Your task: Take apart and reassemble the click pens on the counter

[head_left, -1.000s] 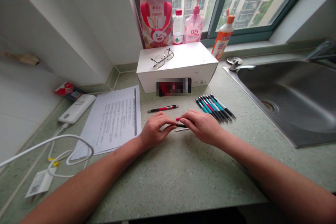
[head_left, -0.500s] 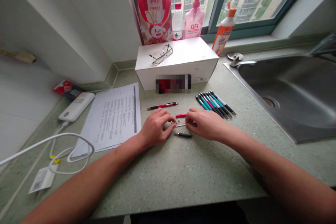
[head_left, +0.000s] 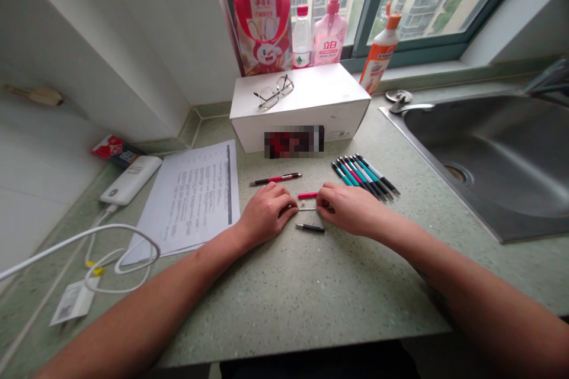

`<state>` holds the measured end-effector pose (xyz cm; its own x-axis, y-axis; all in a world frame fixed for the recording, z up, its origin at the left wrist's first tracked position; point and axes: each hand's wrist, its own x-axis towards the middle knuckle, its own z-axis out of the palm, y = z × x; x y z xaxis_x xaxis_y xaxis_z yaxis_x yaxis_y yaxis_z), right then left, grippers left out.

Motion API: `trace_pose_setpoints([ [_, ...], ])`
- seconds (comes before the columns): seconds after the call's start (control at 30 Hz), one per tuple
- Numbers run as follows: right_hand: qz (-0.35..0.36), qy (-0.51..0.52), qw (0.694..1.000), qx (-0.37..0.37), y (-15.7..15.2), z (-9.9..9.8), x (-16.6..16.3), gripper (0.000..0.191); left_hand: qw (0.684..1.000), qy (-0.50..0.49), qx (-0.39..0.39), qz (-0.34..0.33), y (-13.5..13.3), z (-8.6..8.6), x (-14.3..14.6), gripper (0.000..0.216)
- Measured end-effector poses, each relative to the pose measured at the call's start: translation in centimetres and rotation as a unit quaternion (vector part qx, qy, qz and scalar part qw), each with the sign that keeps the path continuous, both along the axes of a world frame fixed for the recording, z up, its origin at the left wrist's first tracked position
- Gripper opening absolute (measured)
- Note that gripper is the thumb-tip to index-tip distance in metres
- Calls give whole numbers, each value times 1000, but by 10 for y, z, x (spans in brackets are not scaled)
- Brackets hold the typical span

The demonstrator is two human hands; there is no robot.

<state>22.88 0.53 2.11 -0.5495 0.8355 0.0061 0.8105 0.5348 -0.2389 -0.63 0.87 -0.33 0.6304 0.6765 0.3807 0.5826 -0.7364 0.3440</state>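
A thin pale pen refill [head_left: 307,209] runs level between my two hands, just above or on the counter. My left hand [head_left: 267,210] pinches its left end. At the other end, the fingertips of my right hand [head_left: 342,206] are closed on it. A red pen barrel [head_left: 306,195] lies behind the refill, its right end close to my right fingers. Between barrel and refill sits a tiny pale part [head_left: 303,203], too small to identify. The black pen grip section [head_left: 310,228], with its metal tip pointing left, lies nearer to me. A whole red-and-black pen [head_left: 276,179] rests beyond my left hand.
A row of several pens [head_left: 362,174] lies beyond my right hand. Behind stands a white box [head_left: 306,92] carrying glasses [head_left: 274,93]. Papers [head_left: 191,201], a power bank [head_left: 131,180] and a cable [head_left: 151,243] are left; a sink [head_left: 489,166] is right.
The refill has turned from a slight slant to nearly level. My right hand has shifted slightly to the right, and my left fingers have drawn closer together. The loose pen parts stay put.
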Motion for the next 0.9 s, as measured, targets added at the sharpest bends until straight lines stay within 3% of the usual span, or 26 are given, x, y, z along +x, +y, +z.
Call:
trace_pose_setpoints([
  [0.5, -17, 15, 999, 27, -5, -13, -25, 21, 999, 9, 23, 27, 0, -3, 4, 15],
  [0.67, -4, 49, 999, 7, -2, -10, -20, 16, 999, -10, 32, 23, -1, -3, 3, 12],
  [0.9, -59, 85, 993, 65, 2, -4, -10, 22, 997, -33, 67, 10, 6, -5, 9, 19],
])
